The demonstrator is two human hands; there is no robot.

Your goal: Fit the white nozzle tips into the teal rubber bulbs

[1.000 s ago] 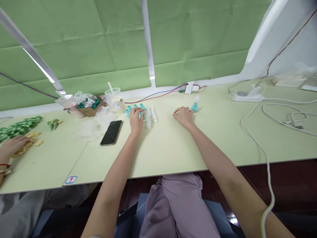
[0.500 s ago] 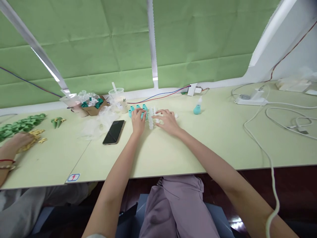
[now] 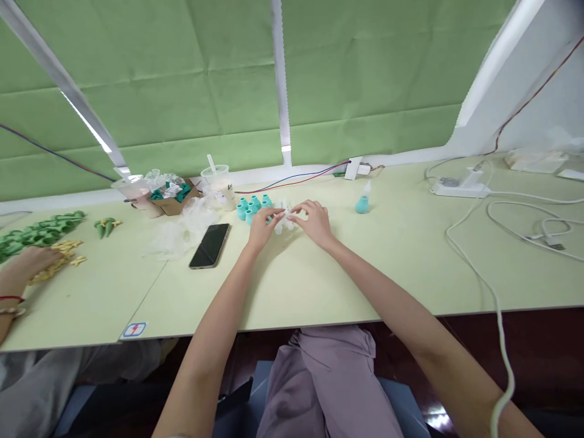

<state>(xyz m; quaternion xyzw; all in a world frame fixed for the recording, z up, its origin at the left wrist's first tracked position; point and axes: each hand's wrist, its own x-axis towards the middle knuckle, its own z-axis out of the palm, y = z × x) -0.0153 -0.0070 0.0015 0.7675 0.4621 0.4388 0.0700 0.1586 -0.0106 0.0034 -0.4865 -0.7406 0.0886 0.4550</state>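
Fingers (image 3: 276, 212) of left hand (image 3: 261, 231) and right hand (image 3: 316, 222) bent, tips nearly meeting over white pieces (image 3: 285, 224) on table (image 3: 319, 292); whether anything pinched, cannot tell; turquoise bottles (image 3: 249, 216) just beside left hand; possible hazard: sideways knuckle nudge toppling bottles

White pieces (image 3: 285, 224) clustered (partly hidden); teal bulbs (image 3: 249, 215) upright, just left.

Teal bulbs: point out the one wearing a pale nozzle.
The lone teal bulb, right of the right hand: a pale nozzle tops it, whereas the clustered bulbs by the left hand show none.
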